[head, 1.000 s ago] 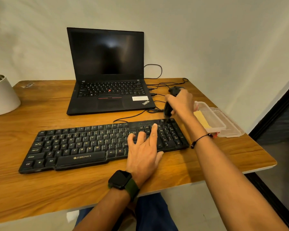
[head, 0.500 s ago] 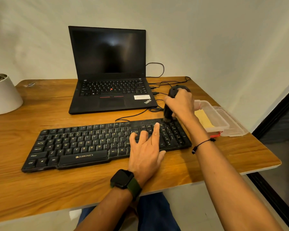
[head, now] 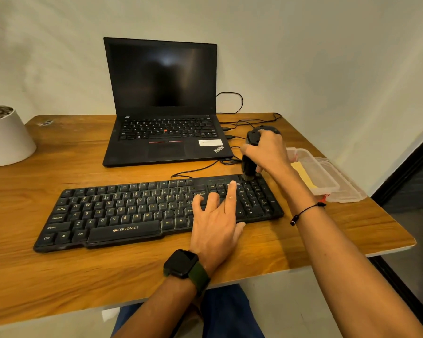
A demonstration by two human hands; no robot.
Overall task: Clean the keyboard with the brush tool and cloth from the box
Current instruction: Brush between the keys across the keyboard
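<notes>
A black keyboard (head: 122, 213) lies across the wooden desk (head: 59, 284). My left hand (head: 215, 220) rests flat on its right part, fingers spread over the keys. My right hand (head: 266, 152) grips a black brush tool (head: 249, 167) upright, with its bristles down on the keyboard's top right corner above the number pad. A clear plastic box (head: 313, 172) stands at the desk's right edge with a yellow cloth (head: 303, 176) inside it.
An open black laptop (head: 164, 103) sits behind the keyboard, with cables (head: 230, 164) trailing from its right side. A white plant pot (head: 5, 137) stands at the far left. The box's clear lid (head: 344, 189) lies beside the box near the desk edge.
The brush has stayed at the keyboard's top right corner with only slight shifts. My left hand keeps its place on the keys. The view has drifted a little.
</notes>
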